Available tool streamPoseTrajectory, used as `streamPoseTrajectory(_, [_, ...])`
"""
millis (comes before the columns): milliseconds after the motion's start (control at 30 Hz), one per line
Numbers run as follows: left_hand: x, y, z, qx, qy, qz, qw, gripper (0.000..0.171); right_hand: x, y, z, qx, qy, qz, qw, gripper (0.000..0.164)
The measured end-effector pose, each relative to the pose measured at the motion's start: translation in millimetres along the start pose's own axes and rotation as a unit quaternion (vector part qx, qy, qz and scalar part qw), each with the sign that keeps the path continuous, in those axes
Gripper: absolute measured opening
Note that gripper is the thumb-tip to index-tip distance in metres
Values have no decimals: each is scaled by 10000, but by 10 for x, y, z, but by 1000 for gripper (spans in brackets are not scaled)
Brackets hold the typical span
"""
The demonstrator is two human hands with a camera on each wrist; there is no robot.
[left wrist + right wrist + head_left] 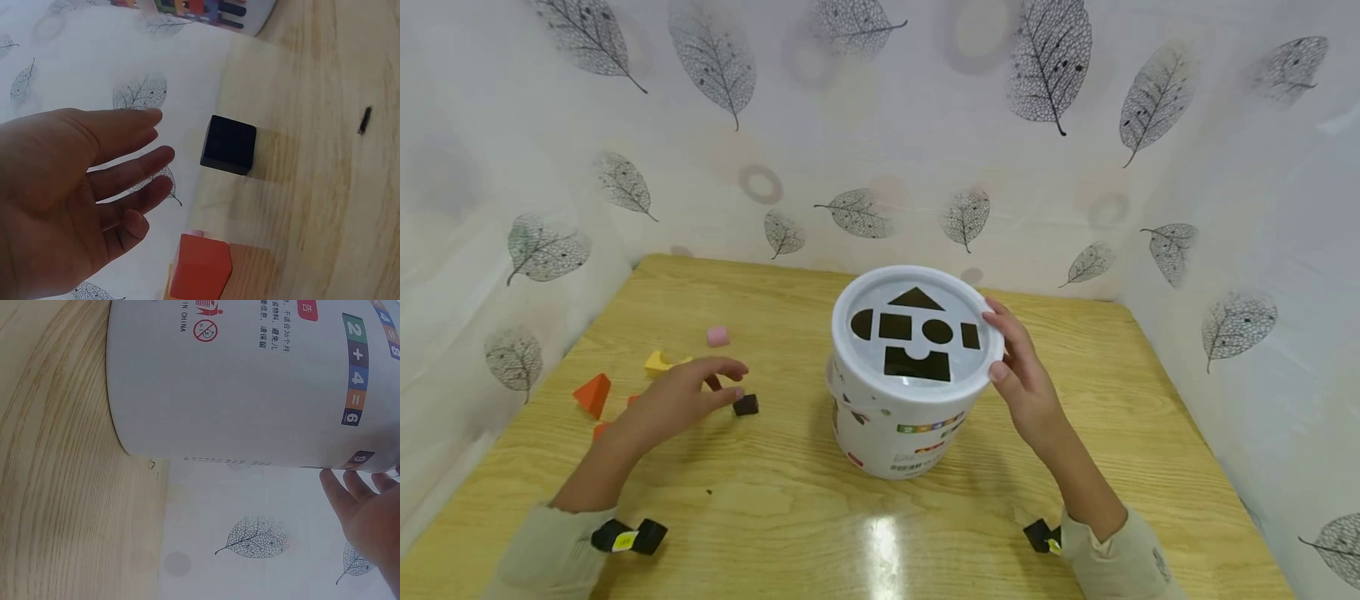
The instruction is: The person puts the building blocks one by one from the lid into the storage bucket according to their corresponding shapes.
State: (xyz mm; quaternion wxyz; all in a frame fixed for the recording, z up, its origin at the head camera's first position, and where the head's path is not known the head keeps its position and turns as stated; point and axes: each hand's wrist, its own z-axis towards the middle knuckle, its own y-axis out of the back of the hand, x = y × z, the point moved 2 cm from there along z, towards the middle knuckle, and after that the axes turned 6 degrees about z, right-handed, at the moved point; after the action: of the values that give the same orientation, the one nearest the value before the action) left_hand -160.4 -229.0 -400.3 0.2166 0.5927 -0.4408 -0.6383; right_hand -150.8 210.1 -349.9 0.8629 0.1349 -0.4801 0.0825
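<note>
A white bucket (880,433) stands upright on the table, its lid (917,387) pierced with several shaped holes. My right hand (1030,392) rests against the right side of the lid, thumb toward the front and fingers farther back. In the right wrist view, the fingertips of that hand (369,515) touch the bucket's side (231,406). To the left, my left hand (677,400) is held over the table with loosely bent fingers and nothing in them. Just beyond its fingertips lies a black cube (746,405), also seen apart from the hand in the left wrist view (230,147).
A pink block (718,336), a yellow arched block (662,362) and an orange triangular block (592,395) lie left of the bucket. More orange pieces are partly hidden by the left arm. Leaf-patterned sheeting (880,142) borders the table at the back and sides.
</note>
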Motion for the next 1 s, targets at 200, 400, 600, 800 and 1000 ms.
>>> streamPoseTrajectory(200, [35,-56,10,397,179,174,9989,41,-13,12,0,29,-20,-6,10000,56])
streamPoseTrajectory(400, [7,-95,18,430,207,504,9976,37,-5,0,0,-26,-48,28,10000,55])
streamPoseTrajectory(600, [3,-122,34,373,204,683,9968,35,8,-6,4,-4,42,65,10000,53])
streamPoseTrajectory(800, [3,-151,28,431,195,600,9971,42,9,-6,4,24,30,96,9999,55])
streamPoseTrajectory(1000, [-9,-162,35,584,210,543,9966,44,-10,12,-5,63,-63,22,10000,56])
